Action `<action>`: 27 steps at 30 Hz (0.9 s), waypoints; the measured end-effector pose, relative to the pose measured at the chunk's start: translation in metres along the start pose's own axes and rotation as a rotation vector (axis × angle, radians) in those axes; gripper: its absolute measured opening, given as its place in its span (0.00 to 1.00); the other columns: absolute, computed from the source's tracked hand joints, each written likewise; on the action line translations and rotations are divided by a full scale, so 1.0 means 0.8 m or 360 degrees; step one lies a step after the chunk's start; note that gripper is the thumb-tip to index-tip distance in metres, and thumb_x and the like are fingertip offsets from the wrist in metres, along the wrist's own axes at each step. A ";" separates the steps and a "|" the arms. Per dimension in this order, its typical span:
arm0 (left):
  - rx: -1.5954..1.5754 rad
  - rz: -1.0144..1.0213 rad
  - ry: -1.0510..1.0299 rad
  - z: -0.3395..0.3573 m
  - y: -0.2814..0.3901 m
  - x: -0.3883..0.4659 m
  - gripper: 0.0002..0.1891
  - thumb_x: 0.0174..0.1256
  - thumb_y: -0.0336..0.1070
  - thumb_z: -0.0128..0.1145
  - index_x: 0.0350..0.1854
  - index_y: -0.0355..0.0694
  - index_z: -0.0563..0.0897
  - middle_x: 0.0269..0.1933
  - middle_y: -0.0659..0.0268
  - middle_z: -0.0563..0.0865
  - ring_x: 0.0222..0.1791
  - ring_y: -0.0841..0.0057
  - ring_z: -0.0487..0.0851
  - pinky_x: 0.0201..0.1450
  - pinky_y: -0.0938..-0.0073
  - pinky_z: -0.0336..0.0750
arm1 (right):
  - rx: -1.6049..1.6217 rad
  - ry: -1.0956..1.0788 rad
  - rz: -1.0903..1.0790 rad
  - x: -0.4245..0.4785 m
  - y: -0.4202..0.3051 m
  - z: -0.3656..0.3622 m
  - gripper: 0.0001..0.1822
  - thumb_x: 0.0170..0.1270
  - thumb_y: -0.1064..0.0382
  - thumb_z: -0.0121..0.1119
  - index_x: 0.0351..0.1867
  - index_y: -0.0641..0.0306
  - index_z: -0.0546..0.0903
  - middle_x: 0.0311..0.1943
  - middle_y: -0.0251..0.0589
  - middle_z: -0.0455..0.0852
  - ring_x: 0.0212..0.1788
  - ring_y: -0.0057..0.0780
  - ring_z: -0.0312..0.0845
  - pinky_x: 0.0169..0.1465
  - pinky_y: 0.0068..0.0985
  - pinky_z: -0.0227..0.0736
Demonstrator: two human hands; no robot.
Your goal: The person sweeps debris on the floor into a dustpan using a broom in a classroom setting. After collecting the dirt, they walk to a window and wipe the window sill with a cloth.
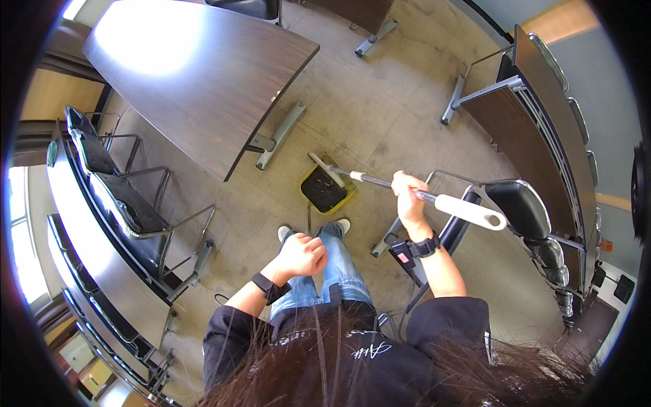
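Observation:
My right hand (410, 201) is wrapped around the grey metal pole of a long-handled broom (375, 180), just below its white grip (470, 211). The broom's narrow pale head (327, 170) lies across the opening of a long-handled dustpan (324, 189). That dustpan is black inside with a yellow rim, rests on the floor ahead of my shoes, and has some small debris in it. Its thin upright handle (308, 220) runs back to my left hand (303, 256), which is closed around the top; the fist hides the handle's end.
A dark wood table (218, 86) stands ahead to the left, its grey metal foot (280, 136) near the dustpan. Black chairs (127, 203) line the left side. On the right are a black chair (519, 208) close to my right arm and a folded-top table (513, 127).

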State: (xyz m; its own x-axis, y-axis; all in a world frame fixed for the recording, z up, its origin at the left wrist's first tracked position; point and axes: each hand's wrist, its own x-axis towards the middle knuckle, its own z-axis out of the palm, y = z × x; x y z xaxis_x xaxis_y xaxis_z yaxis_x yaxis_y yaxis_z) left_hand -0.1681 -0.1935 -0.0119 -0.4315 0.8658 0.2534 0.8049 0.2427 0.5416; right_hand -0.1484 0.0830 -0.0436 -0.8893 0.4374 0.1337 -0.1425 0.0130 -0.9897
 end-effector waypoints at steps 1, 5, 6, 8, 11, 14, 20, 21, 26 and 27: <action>-0.0005 -0.0003 0.0025 -0.002 -0.002 -0.004 0.13 0.38 0.30 0.58 0.09 0.45 0.64 0.14 0.70 0.66 0.12 0.74 0.69 0.17 0.74 0.63 | 0.0024 0.0037 0.0089 0.005 -0.017 0.004 0.15 0.60 0.71 0.49 0.15 0.65 0.63 0.14 0.32 0.66 0.20 0.19 0.58 0.29 0.20 0.55; 0.0004 -0.0028 0.0039 -0.021 -0.006 -0.024 0.13 0.38 0.29 0.57 0.09 0.45 0.65 0.14 0.70 0.66 0.12 0.75 0.69 0.17 0.74 0.61 | -0.0100 -0.0132 -0.0142 0.031 -0.013 0.013 0.14 0.59 0.73 0.50 0.16 0.66 0.63 0.16 0.32 0.65 0.21 0.18 0.58 0.26 0.19 0.53; 0.0006 -0.0039 0.0035 -0.027 -0.004 -0.032 0.13 0.38 0.29 0.58 0.09 0.45 0.65 0.14 0.70 0.67 0.12 0.75 0.69 0.17 0.74 0.61 | -0.0121 -0.0189 -0.0177 0.037 -0.013 0.023 0.14 0.58 0.74 0.51 0.16 0.66 0.64 0.16 0.31 0.65 0.21 0.18 0.58 0.26 0.19 0.53; 0.0025 -0.0089 0.0035 -0.040 0.001 -0.052 0.13 0.37 0.29 0.57 0.09 0.45 0.65 0.15 0.70 0.66 0.12 0.75 0.69 0.17 0.75 0.61 | -0.0149 -0.0281 -0.0130 0.044 -0.016 0.049 0.12 0.55 0.76 0.53 0.17 0.66 0.66 0.16 0.31 0.64 0.21 0.17 0.57 0.26 0.19 0.53; 0.0038 -0.0164 0.0032 -0.058 0.000 -0.079 0.13 0.37 0.29 0.57 0.09 0.45 0.65 0.15 0.70 0.66 0.12 0.75 0.69 0.17 0.75 0.61 | -0.0137 -0.0292 0.0011 0.039 0.017 0.084 0.11 0.53 0.76 0.55 0.17 0.66 0.68 0.15 0.30 0.65 0.21 0.16 0.58 0.26 0.18 0.53; 0.0028 -0.0186 0.0024 -0.052 -0.012 -0.102 0.13 0.38 0.30 0.58 0.10 0.45 0.64 0.14 0.70 0.66 0.12 0.75 0.69 0.17 0.75 0.61 | -0.0187 -0.0261 0.0134 0.014 0.021 0.129 0.14 0.51 0.76 0.56 0.14 0.65 0.65 0.15 0.28 0.63 0.21 0.15 0.56 0.25 0.19 0.52; -0.0030 -0.0133 0.0044 -0.043 -0.017 -0.115 0.13 0.39 0.30 0.57 0.10 0.45 0.64 0.14 0.69 0.65 0.12 0.74 0.68 0.17 0.74 0.61 | 0.0006 -0.0465 0.0277 -0.049 0.006 0.153 0.14 0.56 0.76 0.52 0.16 0.66 0.64 0.16 0.28 0.62 0.21 0.15 0.55 0.25 0.18 0.50; -0.0036 -0.0117 0.0045 -0.043 -0.017 -0.117 0.13 0.39 0.30 0.57 0.10 0.45 0.64 0.14 0.69 0.65 0.12 0.74 0.68 0.17 0.74 0.61 | -0.0010 -0.0467 0.0221 -0.048 0.000 0.149 0.14 0.57 0.75 0.50 0.15 0.65 0.64 0.16 0.28 0.62 0.21 0.15 0.56 0.25 0.19 0.50; -0.0133 0.0125 0.0039 -0.045 -0.003 -0.120 0.13 0.39 0.30 0.57 0.10 0.45 0.64 0.14 0.70 0.64 0.12 0.75 0.67 0.17 0.75 0.60 | -0.0122 -0.0369 -0.0036 -0.037 -0.040 0.101 0.14 0.57 0.73 0.49 0.13 0.67 0.64 0.15 0.33 0.66 0.22 0.20 0.59 0.26 0.20 0.52; -0.0147 0.0177 0.0035 -0.045 0.002 -0.120 0.13 0.39 0.30 0.57 0.10 0.45 0.64 0.14 0.71 0.64 0.12 0.75 0.67 0.17 0.75 0.60 | -0.0139 -0.0318 -0.0077 -0.036 -0.042 0.084 0.13 0.56 0.75 0.50 0.14 0.68 0.65 0.17 0.33 0.67 0.22 0.19 0.60 0.26 0.19 0.53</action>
State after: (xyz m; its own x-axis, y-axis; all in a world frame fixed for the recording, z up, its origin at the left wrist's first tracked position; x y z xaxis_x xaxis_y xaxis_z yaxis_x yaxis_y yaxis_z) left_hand -0.1398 -0.2921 -0.0066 -0.3511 0.8752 0.3328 0.8078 0.1035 0.5802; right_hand -0.1474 0.0099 -0.0106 -0.9519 0.2479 0.1800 -0.1566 0.1111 -0.9814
